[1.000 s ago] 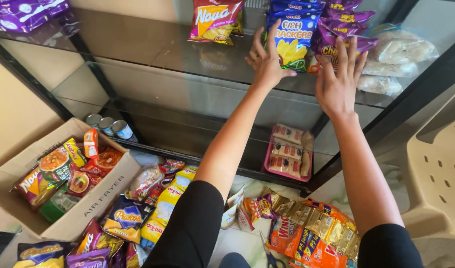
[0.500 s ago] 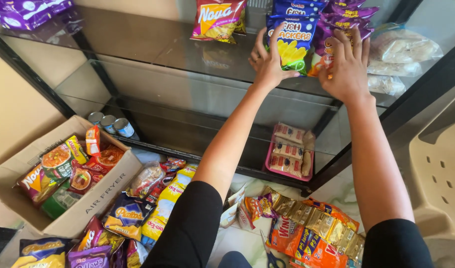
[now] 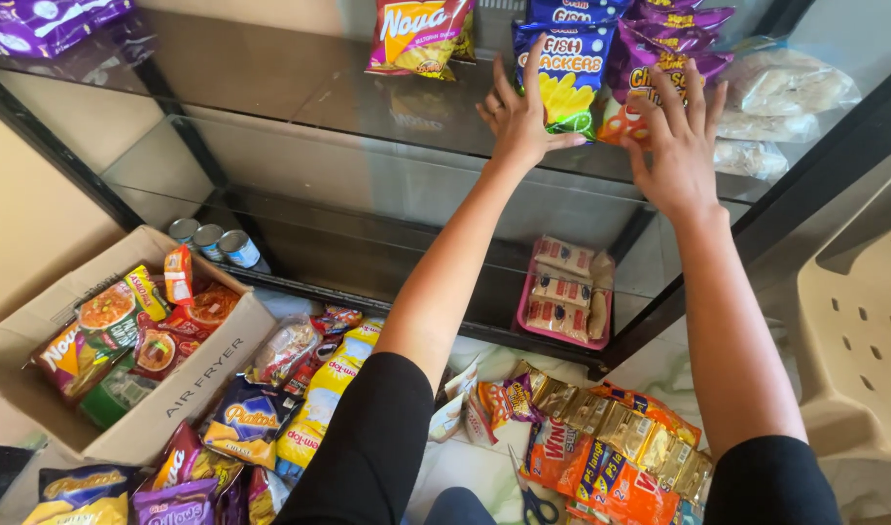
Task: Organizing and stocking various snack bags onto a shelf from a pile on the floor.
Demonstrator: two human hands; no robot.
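A glass shelf [image 3: 300,97] is carrying snack bags. The left hand [image 3: 516,117], fingers spread, is pressing a blue cracker bag [image 3: 565,73]; the right hand [image 3: 681,146], also unclenched, is touching a purple snack bag [image 3: 659,58]. Both bags are looking light, crinkly and crushable, best pinched at edges.

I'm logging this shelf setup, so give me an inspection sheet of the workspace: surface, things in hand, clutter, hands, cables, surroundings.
Surface: glass shelf in a dark frame, top tier holding snack bags.
Things in hand: blue snack bag and purple snack bag, standing side by side on the top tier.
Clutter: red snack bag farther left; clear bags at right; pink tray of wrapped biscuits on a lower tier; three cans.
Hands: left hand flat against the blue bag; right hand spread on the purple bag; neither grips.
Cables: nothing seen.
Surroundings: cardboard box of snacks, loose packets and scissors on the floor, plastic chair at right.
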